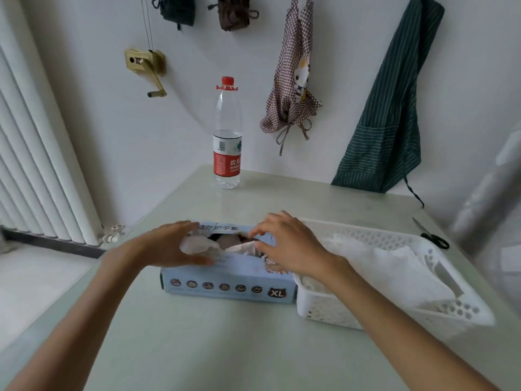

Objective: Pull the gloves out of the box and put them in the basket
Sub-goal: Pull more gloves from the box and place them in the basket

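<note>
A light blue glove box marked XL lies on the table, its top opening torn wide. Pale translucent gloves bulge out of the opening. My left hand spans the box's left end, fingers on the far edge and thumb on the near top. My right hand hovers over the right part of the opening with its fingertips curled down at the gloves; a firm pinch is not visible. A white perforated basket stands against the box's right side and holds several white gloves.
A water bottle with a red cap stands at the back of the table. Black-handled scissors lie beyond the basket on the right. Aprons hang on the wall behind. A white radiator is on the left.
</note>
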Demonstrator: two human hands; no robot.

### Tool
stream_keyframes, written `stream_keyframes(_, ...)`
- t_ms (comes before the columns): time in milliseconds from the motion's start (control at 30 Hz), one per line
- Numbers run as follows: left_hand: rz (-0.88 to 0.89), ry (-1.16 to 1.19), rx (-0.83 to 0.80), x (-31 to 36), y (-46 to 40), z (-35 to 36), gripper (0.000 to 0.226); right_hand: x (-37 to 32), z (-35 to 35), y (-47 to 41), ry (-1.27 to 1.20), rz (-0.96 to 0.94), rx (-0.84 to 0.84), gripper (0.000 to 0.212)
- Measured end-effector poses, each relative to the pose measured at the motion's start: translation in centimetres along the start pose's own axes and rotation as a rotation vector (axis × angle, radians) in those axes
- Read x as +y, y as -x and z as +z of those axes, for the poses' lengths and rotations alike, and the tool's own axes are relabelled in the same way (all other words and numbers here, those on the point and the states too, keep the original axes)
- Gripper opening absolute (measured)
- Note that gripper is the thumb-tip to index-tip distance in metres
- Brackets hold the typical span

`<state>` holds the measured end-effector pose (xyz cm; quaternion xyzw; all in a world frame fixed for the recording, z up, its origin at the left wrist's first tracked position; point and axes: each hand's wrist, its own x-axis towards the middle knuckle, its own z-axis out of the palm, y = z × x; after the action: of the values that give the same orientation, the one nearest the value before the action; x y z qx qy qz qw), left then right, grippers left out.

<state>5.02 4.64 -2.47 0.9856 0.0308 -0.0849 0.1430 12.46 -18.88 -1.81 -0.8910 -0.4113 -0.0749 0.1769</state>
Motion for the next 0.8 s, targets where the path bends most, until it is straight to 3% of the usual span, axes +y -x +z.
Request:
stream_keyframes(67, 0.054, 0.086, 0.014, -1.0, -0.1, 0.8, 0.12, -1.1, 2.1, -1.5, 0.138, -0.049, -0.071, 0.026)
stream_keyframes(133, 0.07, 0.151, 0.029, -1.6, -0.3, 1.6, 0.117, -1.3, 3.0, -2.6, 0.173, -0.046, -0.156, 0.022)
stream_keyframes(233, 0.128, 0.265, 0.048, -1.9, 0.0, 1.9, 0.09, -1.4, 1.1, -3.7, -0.227, 0.118, -0.077, 0.016)
stream_keyframes(300, 0.12, 0.27, 0.037, -1.6, 0.3, 1.7, 0.091, -1.0, -0.8, -4.0, -0.415, 0.187, -0.037, 0.014)
stream_keyframes(400, 0.084, 0.271, 0.04, -1.2, 0.5, 1.2, 0.116, -0.9, -2.4, -3.7, -0.401, 0.164, -0.151, 0.014)
stream_keyframes(500, 0.033, 0.206, 0.01, -1.3, 0.4, 0.8, 0.132, -0.7, -4.3, -3.9, -0.616, 0.239, 0.053, 0.009)
stream_keyframes(600, 0.041, 0.294, 0.088, -0.2, 0.9, -0.7, 0.126, -0.7, -5.6, -4.0, -0.707, 0.314, -0.053, 0.015)
stream_keyframes(800, 0.318, 0.515, 0.28, 5.4, 0.6, -5.4, 0.116, -1.4, -7.4, -4.1, -0.843, 0.383, 0.019, 0.018)
